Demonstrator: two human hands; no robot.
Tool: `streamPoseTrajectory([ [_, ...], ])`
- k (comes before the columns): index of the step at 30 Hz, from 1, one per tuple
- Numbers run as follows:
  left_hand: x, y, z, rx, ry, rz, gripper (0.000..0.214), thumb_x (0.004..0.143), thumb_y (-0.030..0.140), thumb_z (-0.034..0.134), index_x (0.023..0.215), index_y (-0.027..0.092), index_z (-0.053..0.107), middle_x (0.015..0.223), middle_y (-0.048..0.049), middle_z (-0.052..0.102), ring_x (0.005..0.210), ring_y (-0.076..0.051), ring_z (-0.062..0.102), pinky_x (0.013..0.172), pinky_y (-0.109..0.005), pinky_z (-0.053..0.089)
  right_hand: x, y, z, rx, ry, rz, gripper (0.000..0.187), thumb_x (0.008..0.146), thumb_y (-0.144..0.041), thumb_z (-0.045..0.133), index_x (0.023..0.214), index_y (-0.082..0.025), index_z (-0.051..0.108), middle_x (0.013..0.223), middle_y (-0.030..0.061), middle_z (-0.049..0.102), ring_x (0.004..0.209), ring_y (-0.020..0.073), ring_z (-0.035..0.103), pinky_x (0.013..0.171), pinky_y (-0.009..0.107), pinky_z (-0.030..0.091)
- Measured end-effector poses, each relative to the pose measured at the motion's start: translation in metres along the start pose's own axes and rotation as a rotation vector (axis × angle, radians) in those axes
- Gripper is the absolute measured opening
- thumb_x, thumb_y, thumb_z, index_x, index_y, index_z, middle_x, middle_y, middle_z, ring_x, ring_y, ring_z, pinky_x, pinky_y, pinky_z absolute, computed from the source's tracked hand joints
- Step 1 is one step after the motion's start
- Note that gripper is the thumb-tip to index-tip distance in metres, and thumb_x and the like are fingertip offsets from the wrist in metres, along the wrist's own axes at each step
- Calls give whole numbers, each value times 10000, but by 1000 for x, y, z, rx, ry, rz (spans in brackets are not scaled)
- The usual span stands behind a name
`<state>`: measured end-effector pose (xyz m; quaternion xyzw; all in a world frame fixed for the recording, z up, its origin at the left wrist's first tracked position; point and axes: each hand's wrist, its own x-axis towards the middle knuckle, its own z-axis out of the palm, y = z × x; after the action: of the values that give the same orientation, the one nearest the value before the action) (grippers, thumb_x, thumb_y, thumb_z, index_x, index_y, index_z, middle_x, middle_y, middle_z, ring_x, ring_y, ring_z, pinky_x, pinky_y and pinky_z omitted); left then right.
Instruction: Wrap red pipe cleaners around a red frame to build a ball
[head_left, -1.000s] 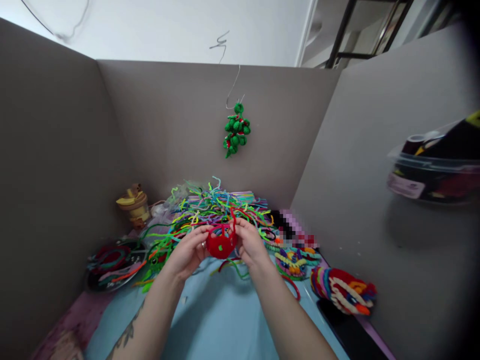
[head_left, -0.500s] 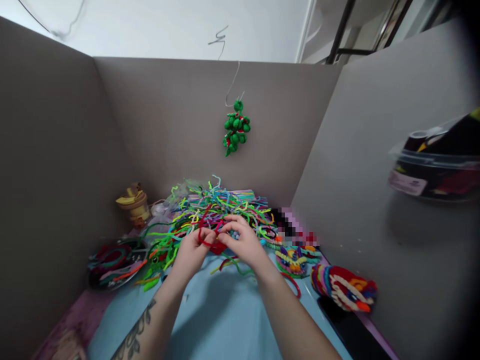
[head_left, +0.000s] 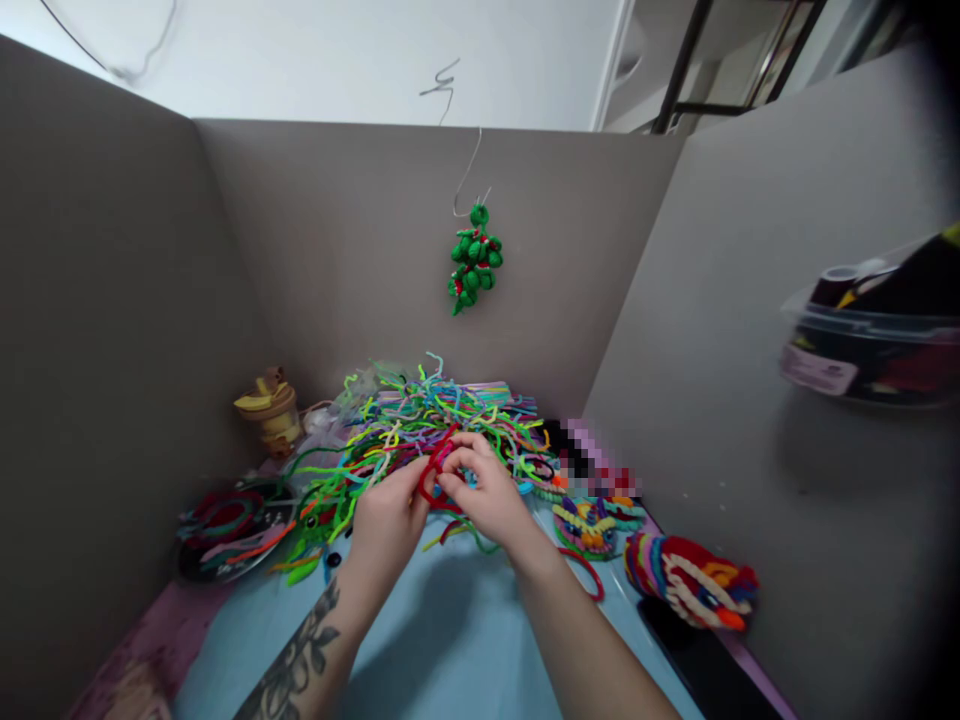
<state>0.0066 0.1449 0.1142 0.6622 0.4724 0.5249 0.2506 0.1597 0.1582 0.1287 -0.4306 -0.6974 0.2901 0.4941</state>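
A red fuzzy pipe cleaner [head_left: 429, 482], bent into a loop, is held between my two hands above the blue work surface. My left hand [head_left: 390, 510] is closed on its left side, the back of the hand turned toward me. On the other side my right hand [head_left: 480, 490] pinches the red strand with thumb and fingertips, which nearly touch the left hand. Just behind lies a heap of many-coloured pipe cleaners [head_left: 405, 400]. More red strands show under the fingers, partly hidden by them.
Grey panels [head_left: 360, 220] enclose three sides. A green-and-red ornament [head_left: 476, 262] hangs on a wire. At left are a black tray [head_left: 202, 570] and a brown-yellow pot [head_left: 271, 415]. Colourful fuzzy pieces [head_left: 690, 580] and a dark flat object [head_left: 705, 660] lie right. A clear bin [head_left: 877, 350] hangs on the panel.
My left hand has rolled over so that more of its back and the forearm tattoo show. The red loop has tilted and narrowed between my hands.
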Motion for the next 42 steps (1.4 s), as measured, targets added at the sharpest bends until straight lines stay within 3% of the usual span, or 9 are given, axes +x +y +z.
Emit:
streamPoseTrajectory([
  [8,-1,2,-3,193,-43,89,259,767,168,623,987,263,721,938,-74,717,867,-231,623,842,-261,413,-3,-1,5,89,-34,12,82,745,-138,559,679,-178,588,1137,86,458,1067,204,515,892,324,412],
  [12,-1,1,-3,116,-46,48,259,759,154,623,967,266,730,925,-67,722,878,-235,618,852,-260,402,-4,-1,5,101,-25,17,92,736,-133,565,661,-180,593,1197,90,446,1112,213,503,870,313,423],
  [16,-2,4,-1,-48,-25,-25,283,713,140,660,947,279,738,935,-53,720,897,-246,605,855,-260,398,-4,-2,4,96,-23,-18,112,731,-107,565,676,-190,615,1244,84,436,1172,215,479,963,345,381],
  [20,0,11,-2,-32,-15,-61,218,724,168,655,902,257,746,870,-46,719,822,-223,609,812,-258,411,-4,-5,1,89,-24,-35,110,736,-109,572,689,-191,629,1265,86,434,1178,217,481,1008,361,351],
  [25,11,17,-9,-291,-222,-215,188,762,327,647,854,184,729,763,-43,689,732,-203,596,679,-252,440,-5,-5,-6,5,10,-109,113,768,-135,577,727,-213,647,1289,68,431,1248,226,422,1048,385,316],
  [29,15,17,-12,-341,-323,-215,229,786,371,617,831,167,711,763,-33,663,739,-181,571,685,-240,431,-6,-4,-6,-107,35,-199,164,815,-127,534,760,-218,659,1283,77,423,1262,224,404,1033,375,331],
  [32,13,17,-11,-272,-281,-201,188,763,345,637,794,170,698,738,-26,649,682,-167,553,639,-234,422,-7,-3,-4,-180,68,-212,157,810,-119,536,764,-216,651,1243,83,436,1222,235,428,997,381,359],
  [38,10,20,-9,-58,-3,-69,105,718,286,683,658,201,684,687,-27,654,679,-179,554,655,-249,408,-8,-3,0,-241,92,-189,150,780,-95,528,730,-208,613,1133,85,478,1131,245,469,946,391,388],
  [42,12,18,-6,-231,-69,-175,129,702,277,701,789,188,669,739,-30,673,684,-174,599,658,-256,448,-6,-4,4,-151,108,-107,128,783,-118,521,707,-205,578,1068,82,497,1058,227,510,893,359,423],
])
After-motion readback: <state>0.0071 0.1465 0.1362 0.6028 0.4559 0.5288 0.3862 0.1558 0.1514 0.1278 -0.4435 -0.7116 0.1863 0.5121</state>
